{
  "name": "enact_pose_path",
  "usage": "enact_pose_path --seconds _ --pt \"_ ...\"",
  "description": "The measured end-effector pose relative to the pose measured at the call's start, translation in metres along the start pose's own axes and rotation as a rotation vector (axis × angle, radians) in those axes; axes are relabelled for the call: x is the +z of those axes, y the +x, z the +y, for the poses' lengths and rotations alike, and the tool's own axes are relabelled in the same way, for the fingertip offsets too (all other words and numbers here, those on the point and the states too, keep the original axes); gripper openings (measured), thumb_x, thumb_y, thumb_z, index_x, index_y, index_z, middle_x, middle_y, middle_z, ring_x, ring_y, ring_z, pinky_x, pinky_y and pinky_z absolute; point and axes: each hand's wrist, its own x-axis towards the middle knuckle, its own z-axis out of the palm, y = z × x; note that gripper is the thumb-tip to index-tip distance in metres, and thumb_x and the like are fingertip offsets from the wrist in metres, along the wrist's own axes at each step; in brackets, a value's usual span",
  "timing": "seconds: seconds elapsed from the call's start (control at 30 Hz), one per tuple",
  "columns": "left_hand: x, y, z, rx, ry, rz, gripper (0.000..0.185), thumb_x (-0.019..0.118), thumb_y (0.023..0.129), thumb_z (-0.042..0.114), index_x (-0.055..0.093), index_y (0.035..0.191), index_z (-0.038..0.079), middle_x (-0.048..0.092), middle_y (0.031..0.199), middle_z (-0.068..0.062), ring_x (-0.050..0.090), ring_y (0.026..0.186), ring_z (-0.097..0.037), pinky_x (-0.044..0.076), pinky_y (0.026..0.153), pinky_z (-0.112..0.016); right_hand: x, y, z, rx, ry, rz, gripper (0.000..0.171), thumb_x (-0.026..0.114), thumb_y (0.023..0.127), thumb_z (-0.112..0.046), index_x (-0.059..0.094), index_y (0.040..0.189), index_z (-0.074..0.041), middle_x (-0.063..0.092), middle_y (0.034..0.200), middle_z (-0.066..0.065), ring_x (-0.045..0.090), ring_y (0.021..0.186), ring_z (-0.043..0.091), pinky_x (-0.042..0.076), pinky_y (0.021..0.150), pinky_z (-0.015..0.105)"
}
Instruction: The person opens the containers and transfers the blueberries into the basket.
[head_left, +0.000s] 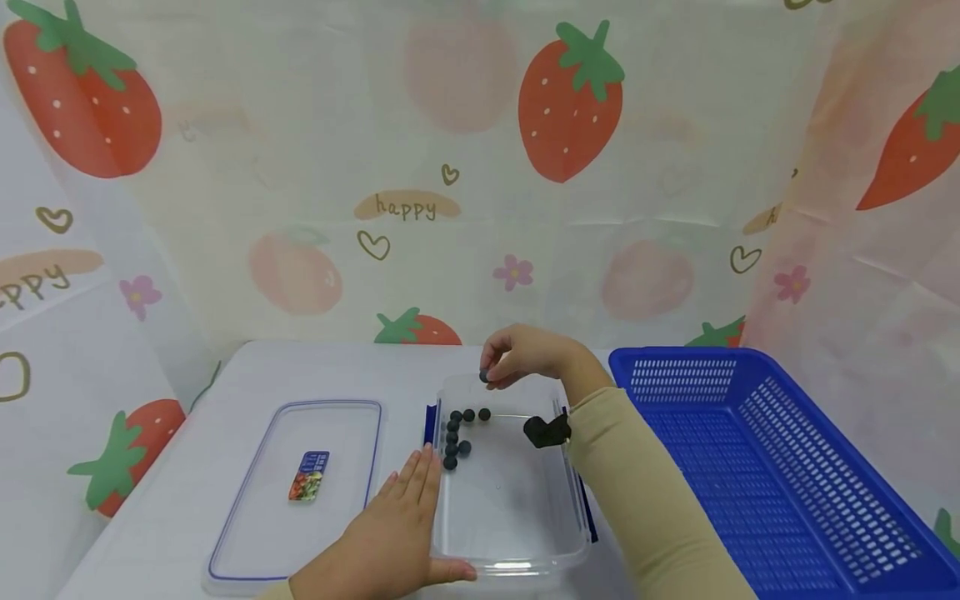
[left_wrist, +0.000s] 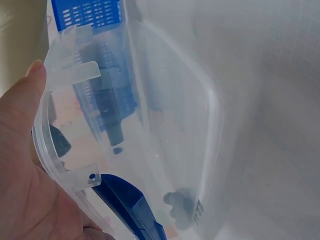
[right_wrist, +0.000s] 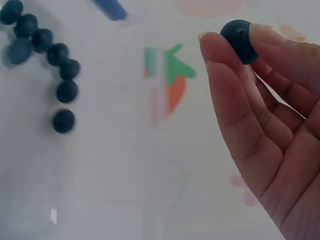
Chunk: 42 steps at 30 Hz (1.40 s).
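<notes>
A clear plastic box [head_left: 510, 550] with blue side clips sits at the table's middle. Several dark blue balls [head_left: 459, 433] lie in an L-shaped row at its far left corner; the right wrist view shows the same row of balls [right_wrist: 59, 70]. My right hand [head_left: 517, 358] hovers over the box's far rim and pinches one dark ball [head_left: 484, 376], also seen in the right wrist view [right_wrist: 239, 40], between thumb and fingertips. My left hand [head_left: 397, 533] rests flat against the box's left wall [left_wrist: 55, 160], thumb along the near rim.
The box's clear lid [head_left: 296, 492] lies to the left with a small printed label [head_left: 308, 476] on it. A large blue mesh basket [head_left: 780, 475] stands at the right. A strawberry-print curtain surrounds the table.
</notes>
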Motion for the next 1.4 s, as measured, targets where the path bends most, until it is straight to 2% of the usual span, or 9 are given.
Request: enact_pose_path --seconds 0.27,0.53,0.93,1.1,1.23,1.4 --pt "-0.001 -0.003 0.001 0.019 0.004 0.018 0.123 0.035 0.064 0.087 0.012 0.144 -0.005 0.006 0.15 -0.022 0.007 0.138 -0.035 0.022 0.105 -0.053 -0.032 -0.034 -0.01 -0.054 -0.015 0.065 0.01 0.062 0.084 -0.001 0.059 0.092 0.0 0.062 0.093 0.015 0.065 0.088 0.026 0.052 0.079 0.035" --pt "0.0 -0.004 0.002 0.027 0.001 0.023 0.123 0.037 0.066 0.085 0.011 0.144 -0.006 0.005 0.15 -0.023 0.007 0.138 -0.035 0.021 0.105 -0.053 -0.059 -0.074 0.0 -0.067 -0.013 0.122 0.016 0.061 0.086 -0.004 0.06 0.101 0.001 0.061 0.097 0.021 0.064 0.089 0.026 0.051 0.08 0.037" --pt "-0.001 -0.004 0.001 0.031 0.002 0.035 0.123 0.036 0.066 0.085 0.009 0.144 -0.006 0.003 0.15 -0.023 0.005 0.138 -0.036 0.021 0.105 -0.053 -0.1 -0.132 0.039 -0.053 -0.041 0.229 0.024 0.062 0.086 -0.007 0.058 0.104 0.007 0.063 0.095 0.016 0.063 0.09 0.028 0.051 0.08 0.037" --pt "0.001 -0.004 0.001 0.035 0.003 0.05 0.122 0.037 0.067 0.085 0.01 0.143 -0.006 0.004 0.15 -0.024 0.006 0.138 -0.036 0.023 0.104 -0.054 -0.104 -0.152 0.06 -0.005 -0.039 0.257 0.027 0.063 0.085 -0.006 0.057 0.105 0.011 0.064 0.094 0.016 0.064 0.087 0.021 0.052 0.079 0.035" --pt "0.002 -0.004 0.001 0.033 0.01 0.051 0.122 0.038 0.067 0.084 0.01 0.144 -0.006 0.005 0.15 -0.024 0.007 0.138 -0.036 0.023 0.104 -0.053 -0.105 -0.166 0.076 0.032 -0.03 0.25 0.027 0.062 0.085 -0.006 0.055 0.105 0.011 0.062 0.098 0.019 0.063 0.091 0.022 0.051 0.08 0.033" --pt "0.001 -0.004 0.001 0.032 0.002 0.047 0.121 0.038 0.067 0.084 0.009 0.144 -0.006 0.004 0.15 -0.024 0.005 0.138 -0.036 0.022 0.105 -0.053 -0.109 -0.18 0.102 0.075 0.004 0.24 0.026 0.06 0.086 -0.004 0.052 0.105 0.012 0.059 0.098 0.016 0.063 0.09 0.018 0.05 0.081 0.03"
